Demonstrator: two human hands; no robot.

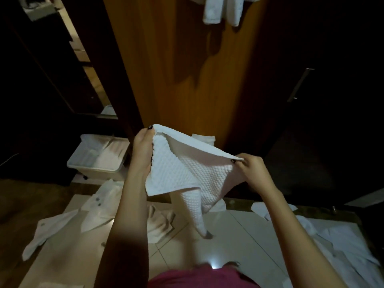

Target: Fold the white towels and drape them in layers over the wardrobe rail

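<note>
A white waffle-textured towel [182, 173] hangs stretched between my two hands in front of the wooden wardrobe panel [187, 69]. My left hand [143, 148] pinches its upper left corner. At the right, my right hand [252, 170] pinches the other top corner. The towel's lower part droops in a point toward the floor. White towels [222, 11] hang at the top of the view; the rail itself is hidden.
A white plastic bin [97, 156] stands on the floor at the left. White garments and cloths [93, 210] lie spread on the tiled floor left and right [342, 242]. A dark wardrobe door with a metal handle [300, 84] is at the right.
</note>
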